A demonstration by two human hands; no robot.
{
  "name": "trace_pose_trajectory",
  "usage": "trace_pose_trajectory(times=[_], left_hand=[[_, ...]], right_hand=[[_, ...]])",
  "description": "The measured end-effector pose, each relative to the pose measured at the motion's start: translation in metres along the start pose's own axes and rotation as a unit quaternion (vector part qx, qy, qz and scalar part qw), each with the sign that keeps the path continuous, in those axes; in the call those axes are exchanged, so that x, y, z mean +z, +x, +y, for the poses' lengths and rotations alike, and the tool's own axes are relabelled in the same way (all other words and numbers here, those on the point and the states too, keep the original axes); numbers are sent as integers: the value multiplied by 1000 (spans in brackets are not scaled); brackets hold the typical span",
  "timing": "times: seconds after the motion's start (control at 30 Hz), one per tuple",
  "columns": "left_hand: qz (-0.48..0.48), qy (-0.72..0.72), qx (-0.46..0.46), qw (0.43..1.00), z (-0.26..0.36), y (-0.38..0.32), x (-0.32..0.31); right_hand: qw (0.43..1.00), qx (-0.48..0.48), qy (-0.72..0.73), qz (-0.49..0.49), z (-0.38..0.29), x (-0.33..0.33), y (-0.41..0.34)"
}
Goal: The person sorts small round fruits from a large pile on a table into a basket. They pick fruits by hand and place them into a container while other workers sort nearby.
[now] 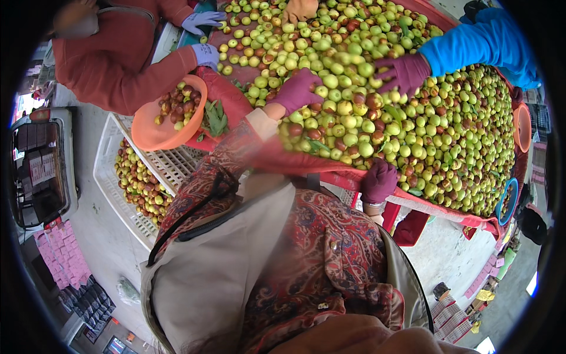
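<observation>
My left hand (298, 92), in a purple glove, is over a large heap of green and brown jujubes (353, 106), its fingers apart and touching the fruit. My right hand (379, 179), in a matching glove, is curled up at the near edge of the table, against the red cloth rim (327, 163); no fruit shows in it, though its palm is hidden. Green leaves lie among the jujubes. Left of my left forearm, an orange plastic bowl (150, 124) holds mostly brown jujubes, with a bunch of leaves (215, 118) beside it.
A co-worker's purple-gloved hand (404, 74) reaches in from the right; another's lavender-gloved hands (205, 55) are at upper left. A bare hand (300, 9) is at the top. A white plastic crate (119, 208) with jujubes stands lower left, a red crate (409, 228) below the table's edge.
</observation>
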State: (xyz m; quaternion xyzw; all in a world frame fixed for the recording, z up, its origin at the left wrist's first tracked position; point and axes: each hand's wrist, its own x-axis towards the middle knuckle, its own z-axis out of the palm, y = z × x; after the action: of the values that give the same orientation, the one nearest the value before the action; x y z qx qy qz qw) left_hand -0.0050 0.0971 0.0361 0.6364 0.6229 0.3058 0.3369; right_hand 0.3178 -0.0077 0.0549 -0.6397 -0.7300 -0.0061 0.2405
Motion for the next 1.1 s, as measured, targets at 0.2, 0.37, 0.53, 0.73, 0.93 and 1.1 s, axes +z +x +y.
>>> trace_pose_trajectory(times=[0.2,0.37,0.53,0.73,0.93,1.1], left_hand=[[127,40,-43,990,-16,-29,-29],[-64,-5,146,987,-2,-73,-11],[-103,144,144,974,-7,-66,1],[-96,150,130,975,-52,-20,-11],[69,160,-59,983,-78,15,-63],[189,-100,-179,960,-42,-26,-96]], right_hand=[[1000,11,-19,10,-5,-1,1],[1000,16,-16,-9,-8,-3,2],[999,-6,-37,-9,-6,-3,2],[999,1,-37,-4,-5,-1,1],[1000,3,-26,-4,-6,-3,1],[1000,-9,-23,2,-8,-3,1]])
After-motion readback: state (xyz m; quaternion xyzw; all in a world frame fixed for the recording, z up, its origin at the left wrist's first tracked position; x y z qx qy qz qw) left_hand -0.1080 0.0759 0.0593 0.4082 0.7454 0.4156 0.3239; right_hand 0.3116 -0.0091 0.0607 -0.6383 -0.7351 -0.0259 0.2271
